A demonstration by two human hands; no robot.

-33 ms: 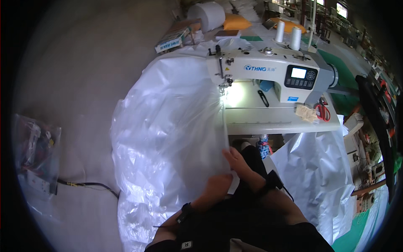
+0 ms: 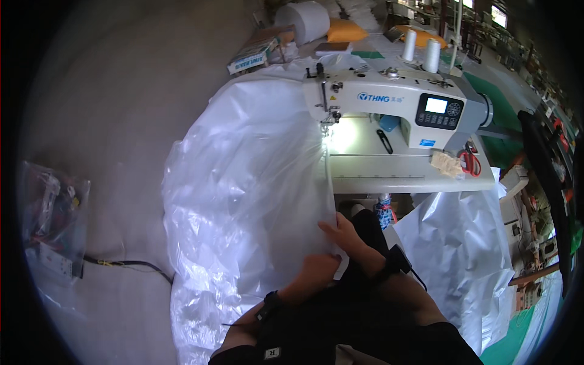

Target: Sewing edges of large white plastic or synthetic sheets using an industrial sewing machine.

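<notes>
A large white translucent plastic sheet (image 2: 249, 164) hangs off the left end of the sewing table and across my lap. Its right edge runs up to the lit needle area of a white sewing machine (image 2: 383, 97). Close to my body, my left hand (image 2: 317, 271) is closed on the sheet's near edge, its fingertips partly hidden. Just above and to the right, my right hand (image 2: 348, 237) grips the same edge, with the thumb lying over the plastic and the other fingers mostly hidden.
On the table (image 2: 377, 167) lie a black thread snipper (image 2: 384, 142), a crumpled beige piece (image 2: 447, 163) and red-handled scissors (image 2: 469, 163). Two white thread cones (image 2: 431, 56) stand behind the machine. More white sheeting (image 2: 459, 255) hangs at right. A black cable (image 2: 131, 266) crosses the floor at left.
My right thumb has lifted from the edge and reaches farther left over the sheet. My left hand keeps its hold. The whole view has shifted slightly.
</notes>
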